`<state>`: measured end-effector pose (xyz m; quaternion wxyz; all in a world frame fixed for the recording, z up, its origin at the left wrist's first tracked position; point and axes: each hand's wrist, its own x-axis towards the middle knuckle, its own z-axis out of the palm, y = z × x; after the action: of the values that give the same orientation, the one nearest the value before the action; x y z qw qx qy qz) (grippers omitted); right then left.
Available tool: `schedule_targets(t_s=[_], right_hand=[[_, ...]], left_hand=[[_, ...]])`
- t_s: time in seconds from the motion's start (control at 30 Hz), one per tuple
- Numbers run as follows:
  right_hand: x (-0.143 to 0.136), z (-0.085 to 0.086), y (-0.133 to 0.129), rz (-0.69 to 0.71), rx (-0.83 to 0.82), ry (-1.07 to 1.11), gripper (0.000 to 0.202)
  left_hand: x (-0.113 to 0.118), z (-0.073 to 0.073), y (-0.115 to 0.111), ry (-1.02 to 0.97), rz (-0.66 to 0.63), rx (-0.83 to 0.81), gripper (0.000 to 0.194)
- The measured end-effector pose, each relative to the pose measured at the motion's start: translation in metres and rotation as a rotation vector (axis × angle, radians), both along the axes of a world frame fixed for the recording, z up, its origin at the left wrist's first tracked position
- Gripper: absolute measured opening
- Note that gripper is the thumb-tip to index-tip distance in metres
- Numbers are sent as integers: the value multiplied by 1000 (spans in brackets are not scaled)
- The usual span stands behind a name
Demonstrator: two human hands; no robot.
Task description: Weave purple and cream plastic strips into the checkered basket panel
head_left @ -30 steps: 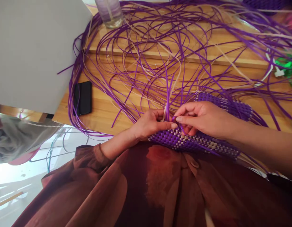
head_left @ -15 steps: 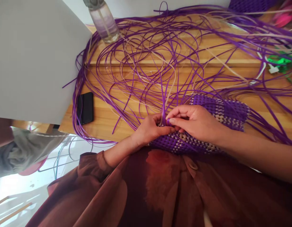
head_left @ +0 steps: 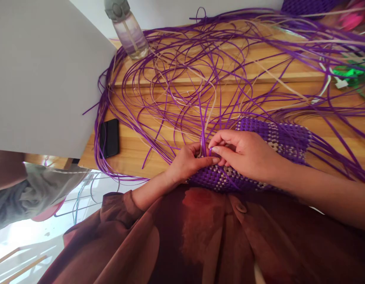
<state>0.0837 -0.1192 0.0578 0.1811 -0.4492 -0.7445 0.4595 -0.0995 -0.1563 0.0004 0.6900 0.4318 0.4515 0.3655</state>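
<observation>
Garment point(head_left: 244, 244) nearest. Weave point(head_left: 212, 175) – purple with beige – lies against it at the front edge of the table point(head_left: 130, 158). Left hand point(head_left: 186, 161): thumb and fingers clamped on the weave, beside upright strands point(head_left: 203, 134). Right hand point(head_left: 244, 152): thumb and forefinger pinched together on a purple strand point(head_left: 211, 150). Phone point(head_left: 112, 138) lies left; bottle point(head_left: 129, 35) stands farther back – strands beside it.

Phone point(head_left: 112, 137) on table point(head_left: 129, 158), left of woven piece point(head_left: 251, 125)

Lit table point(head_left: 131, 157), dim clothing point(head_left: 173, 228)
Glare whitens the floor point(head_left: 10, 240), lower left; the green bundle point(head_left: 352, 75) at right blurs.
</observation>
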Motion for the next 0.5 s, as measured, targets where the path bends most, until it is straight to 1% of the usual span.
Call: schedule_targets(t_s=[0.07,0.2,0.37,0.5], right_hand=[[1,2,1,8,6,-11,12],[1,7,4,35,161,-94,12],[-2,4,3,26,117,-36,14],[-4,3,2,15,154,1,14]], left_hand=[[0,-1,0,16,4,3,37],[-1,-1,0,12,-5,-16,41],[-3,-1,0,-14,1,-17,42],[-2,1,0,-18,-1,-27,40]])
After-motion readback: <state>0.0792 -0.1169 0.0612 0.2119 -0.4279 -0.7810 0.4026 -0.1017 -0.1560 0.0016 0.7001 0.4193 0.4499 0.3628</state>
